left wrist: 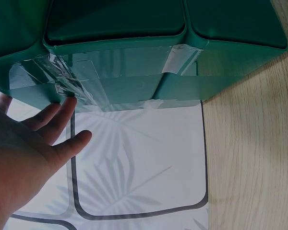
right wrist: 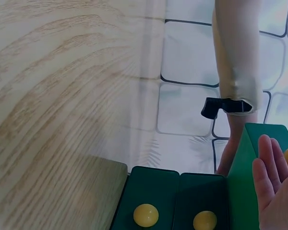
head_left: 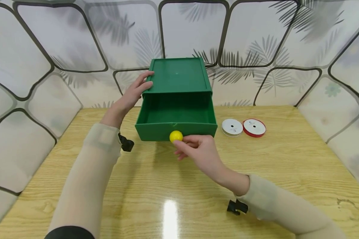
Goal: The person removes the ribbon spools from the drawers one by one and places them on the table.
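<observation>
A green box with drawers (head_left: 178,77) stands at the back of the table, its top drawer (head_left: 154,132) pulled out and bare inside. My right hand (head_left: 205,155) pinches the round yellow knob (head_left: 176,136) on that drawer's front between thumb and index finger. Against the upper left side of the box, my left hand (head_left: 131,95) rests with its fingers extended. In the left wrist view, clear tape (left wrist: 122,79) runs along the side of the box near those fingers. Two lower drawers with yellow knobs (right wrist: 146,215) show as closed in the right wrist view.
Right of the box lie two ribbon spools on the wooden table (head_left: 287,166), a white spool (head_left: 231,127) and a red-edged spool (head_left: 254,127). A patterned panel (head_left: 194,30) with leaf shapes rises behind the box and along both sides.
</observation>
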A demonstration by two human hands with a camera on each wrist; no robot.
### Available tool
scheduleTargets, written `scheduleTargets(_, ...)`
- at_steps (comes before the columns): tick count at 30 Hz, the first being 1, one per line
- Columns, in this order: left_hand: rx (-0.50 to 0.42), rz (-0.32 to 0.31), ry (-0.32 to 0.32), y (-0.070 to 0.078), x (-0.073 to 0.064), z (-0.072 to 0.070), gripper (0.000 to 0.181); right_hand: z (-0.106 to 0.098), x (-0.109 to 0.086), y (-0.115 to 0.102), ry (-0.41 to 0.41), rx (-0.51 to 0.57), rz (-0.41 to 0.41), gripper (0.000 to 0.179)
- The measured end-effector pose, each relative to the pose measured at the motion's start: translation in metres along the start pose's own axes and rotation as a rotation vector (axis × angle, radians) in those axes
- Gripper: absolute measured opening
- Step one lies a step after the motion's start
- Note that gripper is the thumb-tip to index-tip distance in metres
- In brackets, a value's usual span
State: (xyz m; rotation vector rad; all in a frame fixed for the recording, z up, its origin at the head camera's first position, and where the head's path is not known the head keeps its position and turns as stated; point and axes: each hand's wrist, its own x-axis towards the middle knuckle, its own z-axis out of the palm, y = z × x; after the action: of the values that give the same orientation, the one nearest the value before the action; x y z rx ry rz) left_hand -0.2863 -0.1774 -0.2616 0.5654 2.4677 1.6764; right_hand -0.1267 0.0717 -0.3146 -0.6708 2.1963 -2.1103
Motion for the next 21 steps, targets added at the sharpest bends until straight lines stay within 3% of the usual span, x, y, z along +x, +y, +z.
scheduleTargets(11,0.008,-0.007,0.003,0.004,-0.001,-0.001,0.058,0.002,0.007,0.0,0.044,0.003,-0.035,0.018)
scheduleTargets(21,0.001,-0.006,0.0,0.001,0.001,-0.001,0.058,-0.003,0.028,0.006,0.069,-0.016,-0.044,0.022)
